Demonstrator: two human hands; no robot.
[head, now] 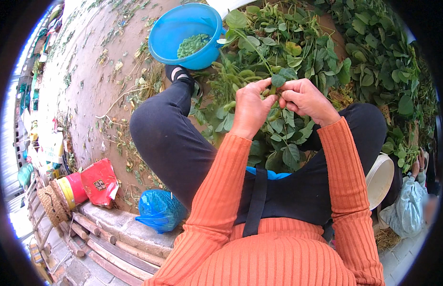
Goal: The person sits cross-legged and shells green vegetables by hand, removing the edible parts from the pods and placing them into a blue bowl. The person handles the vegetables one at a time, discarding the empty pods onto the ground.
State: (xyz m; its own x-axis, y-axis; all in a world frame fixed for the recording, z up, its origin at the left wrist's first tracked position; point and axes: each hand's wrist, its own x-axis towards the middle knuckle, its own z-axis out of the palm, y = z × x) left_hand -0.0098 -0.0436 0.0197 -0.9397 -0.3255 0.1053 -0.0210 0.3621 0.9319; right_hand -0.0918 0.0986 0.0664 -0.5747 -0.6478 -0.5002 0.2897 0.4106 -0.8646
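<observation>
Between my knees, my left hand and my right hand meet at a leafy soybean stem with green pods. The left thumb and fingers pinch it from one side, and the right fingertips close on it from the other. A heap of cut soybean plants with leaves and pods lies under and beyond both hands. Past my left foot stands a blue plastic basin, and loose green pods lie in its bottom. The fingertips partly hide the place where they touch.
A tied blue plastic bag sits by the kerb at lower left, near a red bag and wooden poles. A white bucket stands beside my right knee. At the far right are another person's hands. Scattered leaves cover the ground.
</observation>
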